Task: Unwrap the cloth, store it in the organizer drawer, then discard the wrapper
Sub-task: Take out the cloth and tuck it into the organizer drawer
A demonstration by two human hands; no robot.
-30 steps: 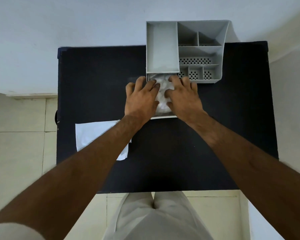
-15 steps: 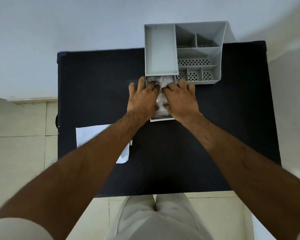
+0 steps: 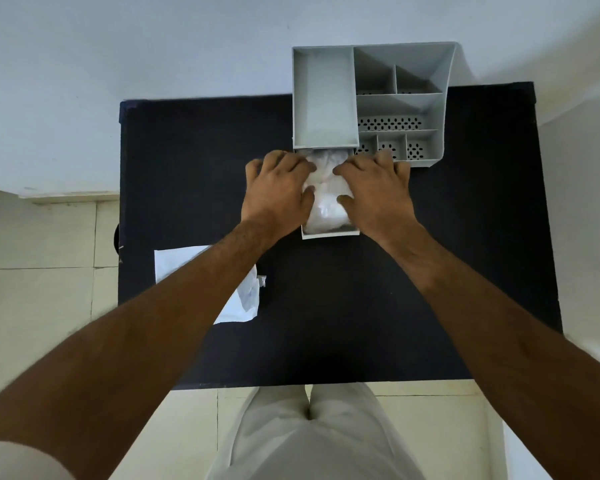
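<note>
The left hand and right hand are covering both side walls of the pulled-out drawer and most of the white cloth lying in it, so its fold is staying unreadable. The drawer's far end is disappearing under the grey organizer (how far in, I cannot tell). The left forearm is hiding the middle of the wrapper on the black table. Both arms are running off the bottom edge, blurring there.
</note>
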